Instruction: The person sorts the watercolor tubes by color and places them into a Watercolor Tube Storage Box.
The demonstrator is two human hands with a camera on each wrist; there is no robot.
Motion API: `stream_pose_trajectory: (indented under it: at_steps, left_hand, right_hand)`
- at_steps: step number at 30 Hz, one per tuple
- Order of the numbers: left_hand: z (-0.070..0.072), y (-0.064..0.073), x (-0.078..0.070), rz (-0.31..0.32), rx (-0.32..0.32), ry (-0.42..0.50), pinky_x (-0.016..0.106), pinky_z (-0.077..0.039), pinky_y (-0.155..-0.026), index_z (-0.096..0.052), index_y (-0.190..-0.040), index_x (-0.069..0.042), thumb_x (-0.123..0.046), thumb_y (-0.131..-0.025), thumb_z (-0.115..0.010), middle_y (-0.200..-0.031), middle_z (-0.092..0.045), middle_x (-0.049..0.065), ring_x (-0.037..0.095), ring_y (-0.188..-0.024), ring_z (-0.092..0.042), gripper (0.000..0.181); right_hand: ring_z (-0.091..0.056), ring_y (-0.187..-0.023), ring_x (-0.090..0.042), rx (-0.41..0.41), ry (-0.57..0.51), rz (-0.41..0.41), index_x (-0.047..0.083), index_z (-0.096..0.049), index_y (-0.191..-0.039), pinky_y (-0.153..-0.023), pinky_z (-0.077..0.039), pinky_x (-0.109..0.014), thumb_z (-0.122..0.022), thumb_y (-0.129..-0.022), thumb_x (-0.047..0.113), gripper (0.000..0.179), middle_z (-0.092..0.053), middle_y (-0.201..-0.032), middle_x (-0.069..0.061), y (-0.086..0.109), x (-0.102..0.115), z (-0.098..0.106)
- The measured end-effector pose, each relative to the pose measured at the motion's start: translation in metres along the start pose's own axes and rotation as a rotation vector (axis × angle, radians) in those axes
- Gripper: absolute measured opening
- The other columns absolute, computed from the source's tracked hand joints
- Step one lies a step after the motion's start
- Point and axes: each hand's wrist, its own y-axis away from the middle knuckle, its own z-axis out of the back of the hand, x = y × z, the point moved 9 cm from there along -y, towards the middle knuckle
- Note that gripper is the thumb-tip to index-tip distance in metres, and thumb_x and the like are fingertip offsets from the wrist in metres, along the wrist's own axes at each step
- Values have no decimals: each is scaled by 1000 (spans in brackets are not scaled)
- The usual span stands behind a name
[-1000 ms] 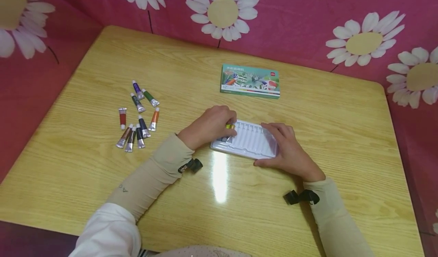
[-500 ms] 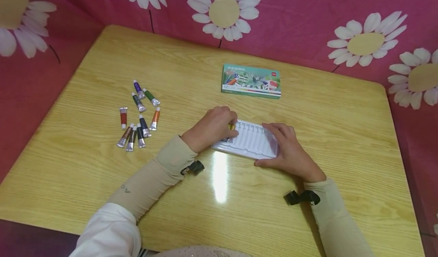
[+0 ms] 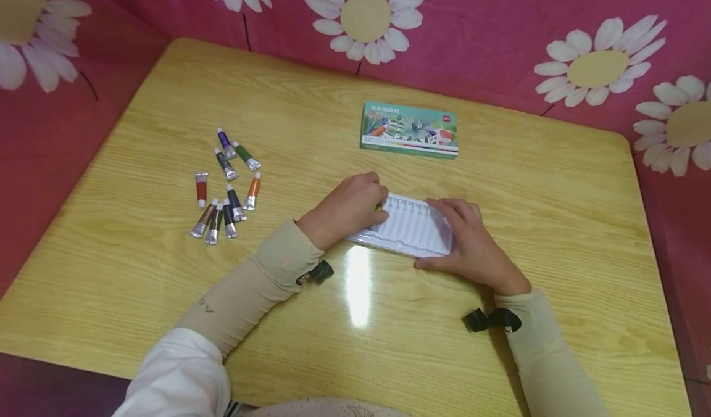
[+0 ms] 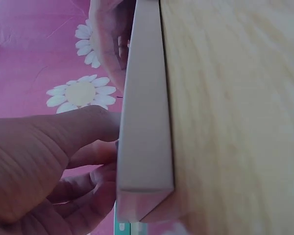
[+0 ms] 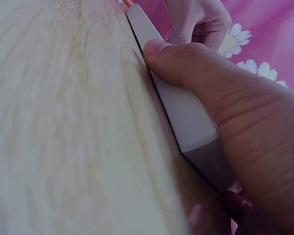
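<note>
A white plastic tray [image 3: 413, 226] with a row of long slots lies flat on the table, its visible slots bare. My left hand [image 3: 350, 207] is over the tray's left end, finger and thumb pinching a small yellow paint tube [image 3: 379, 208]. Most of that tube is hidden under the fingers, as is the left end of the tray. Around the right end, my right hand [image 3: 472, 244] grips the tray, thumb on the near edge and fingers on the far one. In the right wrist view the thumb [image 5: 171, 58] presses the tray's side wall [image 5: 186, 112].
Loose paint tubes lie at the left, among them a purple one [image 3: 224, 140], a green one [image 3: 246, 156], a red one [image 3: 202, 190], an orange one [image 3: 252, 192] and several dark ones. Behind the tray lies a teal paint box [image 3: 410, 130]. Flowered pink cloth [image 3: 472, 34] hangs behind the table.
My left hand has shifted slightly right and lower over the tray, covering more of the yellow paint tube. The right hand keeps its grip on the tray.
</note>
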Motion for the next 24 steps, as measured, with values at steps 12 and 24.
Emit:
stream_pose_trajectory:
  at_steps: [12, 24]
  left_hand:
    - [-4, 3, -5, -9, 55, -14, 32, -48, -81, -69, -116, -4, -27, -90, -79, -107, -59, 7, 21, -93, -53, 36]
    - [-5, 4, -9, 46, 48, -36, 37, -52, -90, -62, -125, 1, -11, -85, -74, -115, -60, 13, 29, -105, -55, 43]
  right_hand:
    - [-31, -140, -32, 1, -18, -11, 21, -39, -158, -111, -39, -56, -97, -64, 51, 114, -40, -152, -12, 2, -3, -1]
    - [-31, -139, -31, 3, -19, -12, 22, -38, -159, -110, -40, -55, -96, -65, 52, 115, -39, -154, -12, 1, -4, -1]
